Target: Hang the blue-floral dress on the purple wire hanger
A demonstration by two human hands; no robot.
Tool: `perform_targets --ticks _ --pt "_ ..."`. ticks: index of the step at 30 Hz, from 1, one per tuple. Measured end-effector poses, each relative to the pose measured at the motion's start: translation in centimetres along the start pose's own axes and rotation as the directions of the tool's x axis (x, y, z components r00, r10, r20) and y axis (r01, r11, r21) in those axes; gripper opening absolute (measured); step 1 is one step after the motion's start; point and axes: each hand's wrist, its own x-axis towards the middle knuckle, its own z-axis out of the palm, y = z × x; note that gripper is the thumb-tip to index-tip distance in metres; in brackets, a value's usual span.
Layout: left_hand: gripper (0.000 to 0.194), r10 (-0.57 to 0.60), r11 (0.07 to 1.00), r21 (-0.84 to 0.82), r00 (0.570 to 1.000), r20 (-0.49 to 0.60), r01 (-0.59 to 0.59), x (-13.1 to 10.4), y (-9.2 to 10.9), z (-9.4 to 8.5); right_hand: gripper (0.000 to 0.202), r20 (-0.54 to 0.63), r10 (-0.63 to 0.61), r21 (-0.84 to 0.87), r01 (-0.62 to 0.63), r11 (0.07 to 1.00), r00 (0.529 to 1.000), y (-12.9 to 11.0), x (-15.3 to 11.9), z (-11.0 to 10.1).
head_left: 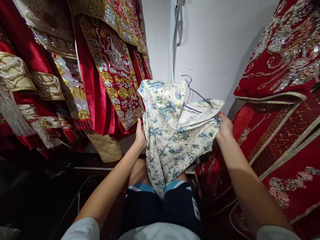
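Observation:
A cream garment with blue and green flowers (165, 133) spreads out in front of me above my thighs. A thin purple wire hanger (197, 95) sits in its neckline, with the hook sticking up at the back. At the garment's left edge, my left hand (140, 136) is closed with the thumb up; its other fingers are hidden behind the cloth. My right hand (225, 126) grips the right side just under the shoulder, fingers partly hidden. The cloth's lower end hangs to a point between my legs.
Red embroidered garments with gold and silver sequins (117, 73) hang at the left. More red beaded garments (280, 76) hang close at the right. A pale wall (212, 43) with a white vertical rail (172, 40) stands ahead. The floor at the left is dark.

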Motion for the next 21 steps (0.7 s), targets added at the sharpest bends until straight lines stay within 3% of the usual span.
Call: perform_targets --ticks 4,7,11,13,15,17,18,19,21 --pt "0.052 0.020 0.994 0.113 0.997 -0.074 -0.011 -2.0 -1.2 -1.1 0.030 0.081 -0.015 -0.136 0.026 0.990 0.997 1.6 -1.1 1.3" --pt "0.051 -0.009 0.969 0.243 0.989 -0.148 0.045 -3.8 -2.7 -2.2 0.040 0.214 -0.133 -0.297 0.194 0.935 0.968 2.4 -2.4 1.0" --pt "0.046 -0.077 0.974 0.188 0.968 -0.238 0.124 -6.3 -5.0 -3.0 0.033 0.293 -0.363 -0.588 0.466 0.661 0.885 2.4 -4.2 -0.8" --pt "0.047 -0.106 0.978 0.147 0.958 -0.267 0.149 -7.5 -6.0 -3.0 0.035 0.274 -0.483 -0.671 0.526 0.523 0.831 2.7 -5.9 -1.7" --pt "0.048 -0.120 0.979 0.124 0.948 -0.296 0.162 -8.5 -6.7 -3.0 0.044 0.204 -0.542 -0.704 0.507 0.498 0.815 3.7 -8.5 -2.5" --pt "0.048 -0.119 0.976 0.134 0.935 -0.334 0.172 -9.4 -7.1 -2.8 0.036 0.154 -0.404 -0.696 0.389 0.603 0.902 5.4 -11.8 -3.1" --pt "0.048 -0.114 0.973 0.151 0.930 -0.351 0.176 -9.9 -7.2 -2.7 0.031 0.162 -0.232 -0.679 0.279 0.679 0.959 6.4 -13.6 -3.4" --pt "0.048 -0.105 0.969 0.173 0.926 -0.363 0.178 -10.3 -7.2 -2.6 0.034 0.236 0.004 -0.669 0.160 0.725 0.972 7.6 -15.3 -3.6" --pt "0.049 -0.077 0.961 0.223 0.932 -0.353 0.164 -11.0 -7.2 -2.3 0.047 0.343 0.351 -0.668 -0.037 0.744 0.871 9.8 -18.1 -3.6"
